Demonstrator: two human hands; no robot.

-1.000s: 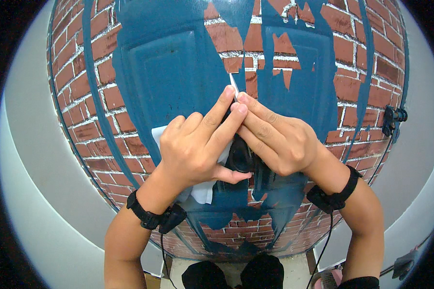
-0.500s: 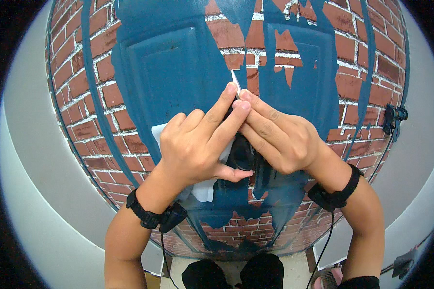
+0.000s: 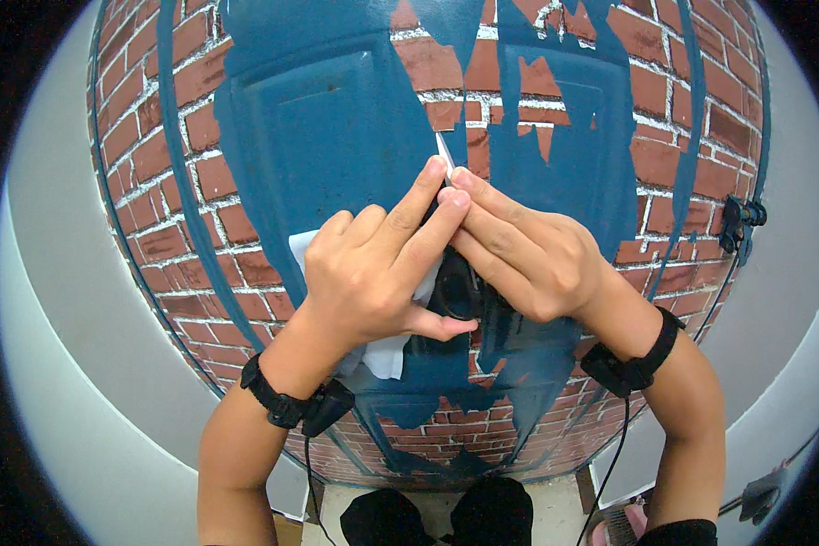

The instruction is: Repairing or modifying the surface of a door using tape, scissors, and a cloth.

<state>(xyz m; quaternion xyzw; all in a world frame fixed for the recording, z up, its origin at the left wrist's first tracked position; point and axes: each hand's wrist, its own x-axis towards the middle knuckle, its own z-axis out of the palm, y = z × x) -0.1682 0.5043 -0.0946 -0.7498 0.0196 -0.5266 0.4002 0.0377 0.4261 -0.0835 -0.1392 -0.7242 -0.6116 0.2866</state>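
Both my left hand (image 3: 359, 278) and my right hand (image 3: 541, 264) pinch a pair of scissors (image 3: 443, 146) by its silver blades, fingertips meeting from either side. The blade tip points up and touches the lower edge of a brick-patterned patch (image 3: 443, 116) on a blue panelled door (image 3: 328, 146). Below my fingers hang the black handle loops, with my left thumb under them. A white sheet (image 3: 387, 358) shows behind my left hand; whether that hand holds it, I cannot tell.
Brick-patterned covering (image 3: 651, 96) with torn edges spreads over parts of the door. A black clip-like device (image 3: 742, 218) with a cable sits at the right edge. Black bands with cabled boxes circle both wrists. A pink-and-brown brush-like object (image 3: 621, 526) lies on the floor (image 3: 555, 510).
Almost nothing differs. The view has shifted very slightly, and both hands keep the same pinch on the scissors, with the tip at the same patch edge.
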